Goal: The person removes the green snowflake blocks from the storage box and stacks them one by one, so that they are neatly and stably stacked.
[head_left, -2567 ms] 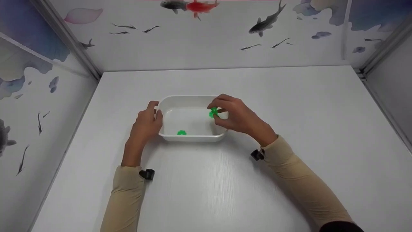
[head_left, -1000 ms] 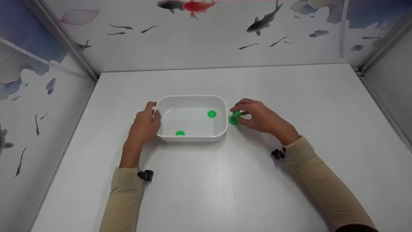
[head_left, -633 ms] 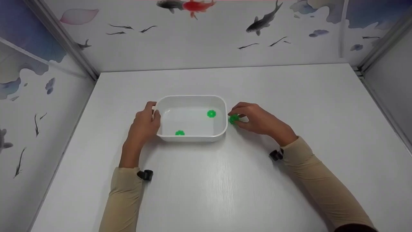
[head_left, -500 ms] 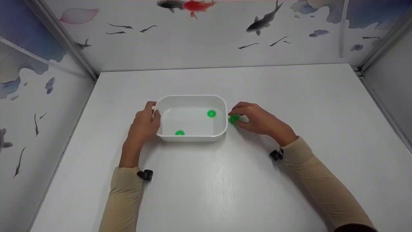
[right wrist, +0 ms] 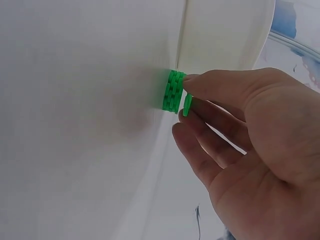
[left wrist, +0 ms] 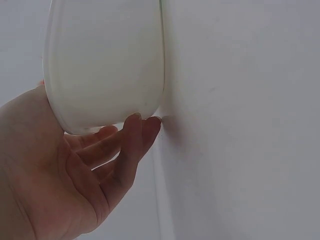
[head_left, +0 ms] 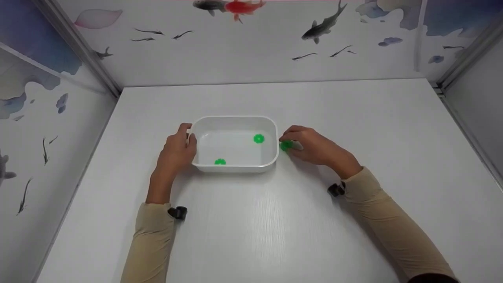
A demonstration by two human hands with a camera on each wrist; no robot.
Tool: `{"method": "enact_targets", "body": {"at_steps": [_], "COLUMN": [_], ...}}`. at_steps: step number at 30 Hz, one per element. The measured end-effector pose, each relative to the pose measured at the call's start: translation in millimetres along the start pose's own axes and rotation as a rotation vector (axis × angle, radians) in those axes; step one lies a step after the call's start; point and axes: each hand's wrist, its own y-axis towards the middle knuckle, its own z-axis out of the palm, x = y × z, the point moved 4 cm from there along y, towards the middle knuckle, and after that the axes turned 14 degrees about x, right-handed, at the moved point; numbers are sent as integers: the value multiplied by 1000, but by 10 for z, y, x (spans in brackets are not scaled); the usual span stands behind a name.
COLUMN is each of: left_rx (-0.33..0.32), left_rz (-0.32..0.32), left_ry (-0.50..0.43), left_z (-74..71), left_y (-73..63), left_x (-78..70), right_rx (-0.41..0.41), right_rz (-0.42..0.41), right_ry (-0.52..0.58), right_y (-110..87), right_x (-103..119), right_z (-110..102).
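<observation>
A white rectangular plastic basin [head_left: 235,169] stands on the table, with one green flower-shaped disc [head_left: 259,138] at the right of its floor and another green disc [head_left: 220,161] by its front wall. My left hand [head_left: 174,152] holds the basin's left end; in the left wrist view its bent fingertips [left wrist: 132,120] touch the lower end wall. Just outside the right end, my right hand [head_left: 316,148] pinches a thin green flower-shaped disc [right wrist: 187,106] between thumb and fingers. Directly under it, a short stack of similar green discs [right wrist: 173,92] sits against the basin's outer wall.
The white table [head_left: 255,236] is bounded by a back panel [head_left: 251,55] printed with fish and a left panel [head_left: 39,137] with similar prints. Small black devices [head_left: 179,213] are fixed at both sleeve cuffs.
My right hand left a disc in the basin and moved right, outside the basin. It then lowered to the stack there. My left hand stays at the basin's left end.
</observation>
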Motion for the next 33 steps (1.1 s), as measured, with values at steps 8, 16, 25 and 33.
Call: {"method": "enact_targets", "body": {"at_steps": [8,16,25,33], "left_rx": [-5,-10,-10,-10], "left_rz": [11,13,11,20], "left_ry": [-5,7,5,6], "left_z": [5,-1,-15,-19], "left_y": [13,3,-20,-23], "left_x": [9,3,-9,-8], "right_rx": [-2,7,9,8], "right_rz": [0,2,-6,1], "right_ry": [-6,-15,-22,-11], "right_y": [8,5,3,1], "right_x": [-3,6,21,14], "right_z": [0,12,13,18]}}
